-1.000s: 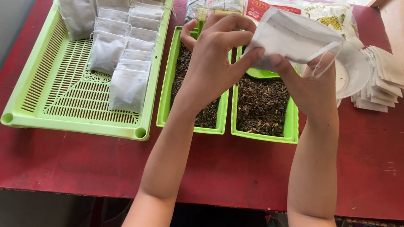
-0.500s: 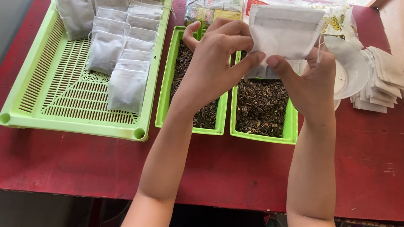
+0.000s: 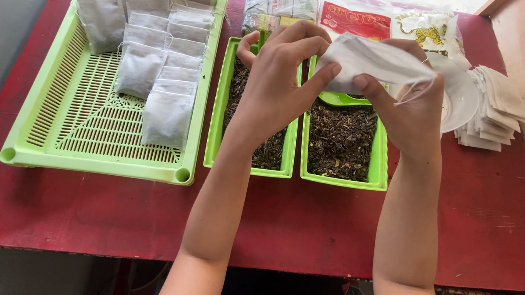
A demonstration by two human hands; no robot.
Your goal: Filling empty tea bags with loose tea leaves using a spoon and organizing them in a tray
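Both hands hold one white filter pouch (image 3: 371, 61) above the right green tray (image 3: 377, 170) of dark loose tea. My left hand (image 3: 281, 73) pinches the pouch's left edge between thumb and fingers. My right hand (image 3: 411, 107) grips its right side, and a thin drawstring hangs by the fingers. A green scoop (image 3: 342, 99) lies in the right tray under the pouch. The left narrow green tray (image 3: 215, 118) also holds dark tea, partly hidden by my left hand.
A large green slotted basket (image 3: 86, 138) at the left holds several filled white pouches (image 3: 167, 111) in rows. A stack of empty pouches (image 3: 497, 108) and a white round lid (image 3: 460, 98) lie at the right. Printed packets (image 3: 356, 16) lie at the back of the red table (image 3: 306, 221).
The pouch, held up flat half a second ago, has been tipped down and lies more horizontal between the hands. The hands stayed over the tea trays.
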